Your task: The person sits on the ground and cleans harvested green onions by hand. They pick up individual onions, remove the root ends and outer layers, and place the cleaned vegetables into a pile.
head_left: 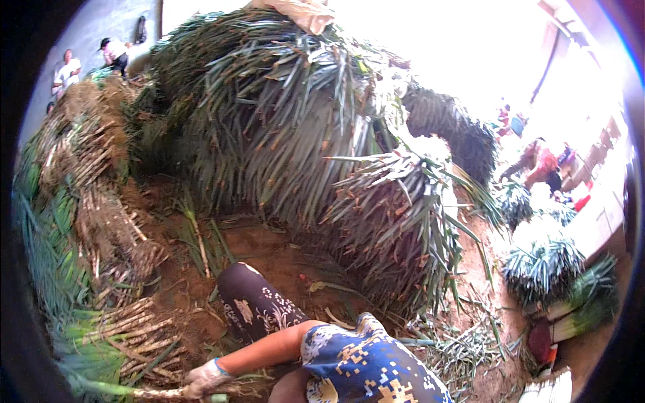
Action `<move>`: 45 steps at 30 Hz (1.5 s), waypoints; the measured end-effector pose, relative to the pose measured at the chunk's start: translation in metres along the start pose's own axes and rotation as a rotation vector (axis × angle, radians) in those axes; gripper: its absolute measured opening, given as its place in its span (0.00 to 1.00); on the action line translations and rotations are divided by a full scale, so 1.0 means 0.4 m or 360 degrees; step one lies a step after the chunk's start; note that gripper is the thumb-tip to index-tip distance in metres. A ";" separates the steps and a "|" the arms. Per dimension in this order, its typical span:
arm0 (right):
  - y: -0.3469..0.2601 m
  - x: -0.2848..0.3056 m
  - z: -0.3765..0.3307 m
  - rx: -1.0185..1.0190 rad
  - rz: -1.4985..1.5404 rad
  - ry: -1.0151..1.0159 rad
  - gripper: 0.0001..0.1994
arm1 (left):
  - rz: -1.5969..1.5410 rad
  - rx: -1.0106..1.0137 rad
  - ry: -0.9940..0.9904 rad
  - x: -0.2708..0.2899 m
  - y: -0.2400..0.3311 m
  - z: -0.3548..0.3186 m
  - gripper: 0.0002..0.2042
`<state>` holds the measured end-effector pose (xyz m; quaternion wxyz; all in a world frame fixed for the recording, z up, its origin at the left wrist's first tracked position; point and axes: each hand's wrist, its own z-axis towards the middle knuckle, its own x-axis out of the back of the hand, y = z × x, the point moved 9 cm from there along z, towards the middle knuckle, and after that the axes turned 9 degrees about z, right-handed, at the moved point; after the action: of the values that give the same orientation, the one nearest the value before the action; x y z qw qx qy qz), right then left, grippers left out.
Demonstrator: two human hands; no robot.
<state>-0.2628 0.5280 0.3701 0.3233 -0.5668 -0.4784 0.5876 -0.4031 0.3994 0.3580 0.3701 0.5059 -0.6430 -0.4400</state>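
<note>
My right arm, in a blue patterned sleeve, reaches across to the lower left. My right hand (203,380), in a pale glove with a blue cuff, is closed round the root end of a leek (158,393). The leek's green leaves point left, beside a pile of soil-covered leeks (138,329). A short pale-green piece (219,398) shows just below the hand at the lower edge. My left hand is not visible. My knee (259,302), in dark patterned trousers, is raised behind the arm.
A tall stack of leeks (269,114) rises ahead, leaves facing me. More muddy leeks (94,148) line the left. Leaf scraps (463,342) litter the ground at right, near tied leek bundles (543,262). Other people work at far left and far right.
</note>
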 end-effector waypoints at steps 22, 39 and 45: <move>0.097 -0.021 0.291 0.0619 -0.1092 0.0344 0.16 | -0.0514 0.0084 -0.0490 0.057 -0.172 0.133 0.29; 0.043 -0.056 0.294 0.0270 -0.0386 0.0201 0.19 | -0.0772 -0.0184 -0.0176 0.129 0.007 0.084 0.22; -0.035 -0.095 0.327 0.0447 -0.0438 0.0184 0.18 | -0.0733 -0.0223 -0.0168 0.098 0.020 0.098 0.16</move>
<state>-0.3870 0.4719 0.3835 0.5035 -0.4782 -0.4453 0.5653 -0.4501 0.3695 0.3534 0.2600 0.5885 -0.4973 -0.5821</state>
